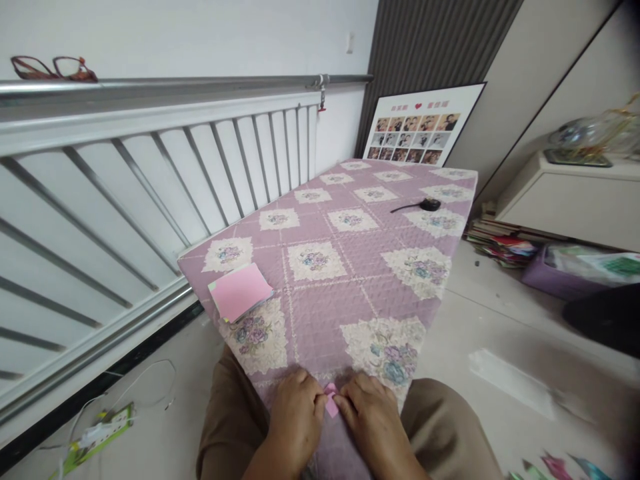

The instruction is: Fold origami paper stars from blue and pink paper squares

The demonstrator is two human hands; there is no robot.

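A small folded piece of pink paper (331,399) lies at the near edge of the table, between my two hands. My left hand (299,412) pinches its left side with thumb and curled fingers. On the right side of the paper, my right hand (369,413) grips it in the same way. A stack of pink paper sheets (241,292) rests on the purple flowered tablecloth (320,307), toward the left edge.
A black object with a thin tail (429,205) lies at the table's far right. A white radiator (235,160) runs along the left, with glasses (55,68) above it. A power strip (100,437) is on the floor; a photo board (420,127) leans behind.
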